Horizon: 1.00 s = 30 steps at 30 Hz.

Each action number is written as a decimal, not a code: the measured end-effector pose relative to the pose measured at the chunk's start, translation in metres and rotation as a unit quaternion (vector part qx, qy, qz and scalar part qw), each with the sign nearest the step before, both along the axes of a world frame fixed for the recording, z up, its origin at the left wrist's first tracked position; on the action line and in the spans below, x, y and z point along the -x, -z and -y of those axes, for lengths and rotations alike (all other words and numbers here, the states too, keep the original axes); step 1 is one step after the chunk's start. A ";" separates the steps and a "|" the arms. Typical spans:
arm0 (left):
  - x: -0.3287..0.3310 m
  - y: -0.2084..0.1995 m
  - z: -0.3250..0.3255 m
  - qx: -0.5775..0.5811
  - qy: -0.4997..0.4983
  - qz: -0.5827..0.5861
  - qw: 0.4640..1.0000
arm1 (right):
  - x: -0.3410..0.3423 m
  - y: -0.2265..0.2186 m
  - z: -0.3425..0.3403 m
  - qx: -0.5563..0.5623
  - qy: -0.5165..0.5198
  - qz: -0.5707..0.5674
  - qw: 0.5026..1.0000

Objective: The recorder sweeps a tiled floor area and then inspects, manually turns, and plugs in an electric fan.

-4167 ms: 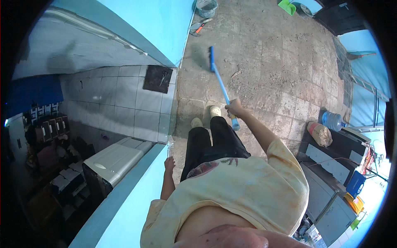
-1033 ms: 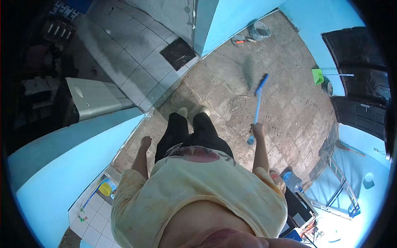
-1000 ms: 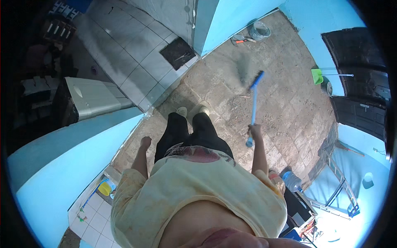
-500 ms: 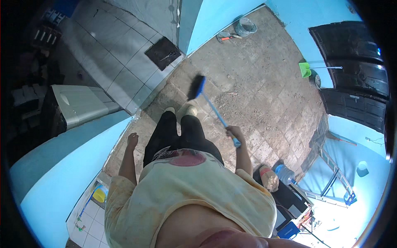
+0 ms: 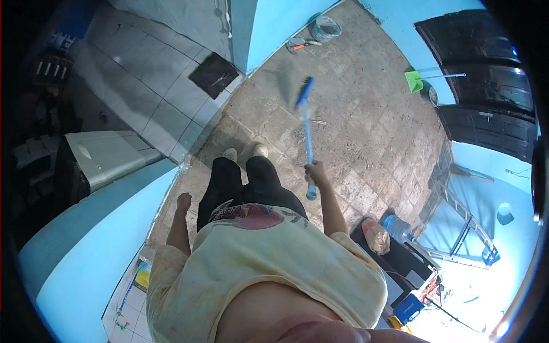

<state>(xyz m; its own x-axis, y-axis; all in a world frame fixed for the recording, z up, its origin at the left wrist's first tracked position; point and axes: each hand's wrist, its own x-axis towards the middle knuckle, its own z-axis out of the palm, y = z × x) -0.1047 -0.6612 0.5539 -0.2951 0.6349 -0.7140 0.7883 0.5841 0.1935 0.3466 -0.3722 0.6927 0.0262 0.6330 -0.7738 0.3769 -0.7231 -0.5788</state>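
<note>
My right hand [image 5: 317, 172] is closed around the handle of a blue broom [image 5: 307, 130], close to its end. The broom stretches away from me over the dusty floor. Its blue head [image 5: 306, 92] with dark bristles is tilted, and a shadow falls to its left, apart from it. My left hand [image 5: 183, 202] hangs beside my left leg with its fingers curled in, and no object shows in it.
Dirt and small debris lie on the worn floor [image 5: 349, 126]. A bucket [image 5: 326, 28] and trowel [image 5: 303, 45] stand by the far wall. A green dustpan [image 5: 413, 82] is near the dark door [image 5: 486, 80]. At right are a water jug [image 5: 397, 227] and a ladder [image 5: 466, 228].
The broom head has swung right and away from me, off the patch near my feet. My right hand has shifted slightly left and nearer the far side. My left hand stays low.
</note>
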 end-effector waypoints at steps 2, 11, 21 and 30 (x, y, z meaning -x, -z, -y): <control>-0.005 -0.005 -0.014 -0.023 -0.040 0.031 0.998 | 0.003 -0.010 0.011 0.054 0.016 -0.095 0.994; 0.003 -0.017 -0.050 -0.022 -0.299 0.114 0.947 | -0.003 0.043 0.011 0.105 -0.026 -0.089 0.990; 0.020 0.001 0.000 -0.028 -0.136 0.010 0.990 | -0.104 0.070 -0.057 0.021 0.040 0.210 0.977; -0.002 -0.011 -0.013 -0.006 0.065 -0.019 0.998 | -0.052 0.034 -0.018 -0.032 -0.003 0.066 0.997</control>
<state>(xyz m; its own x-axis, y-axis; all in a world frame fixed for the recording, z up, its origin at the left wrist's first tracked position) -0.1030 -0.6483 0.5647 -0.2370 0.6786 -0.6952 0.8642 0.4742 0.1682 0.3983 -0.3544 0.6585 0.1216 0.6812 -0.7219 0.4571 -0.6840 -0.5685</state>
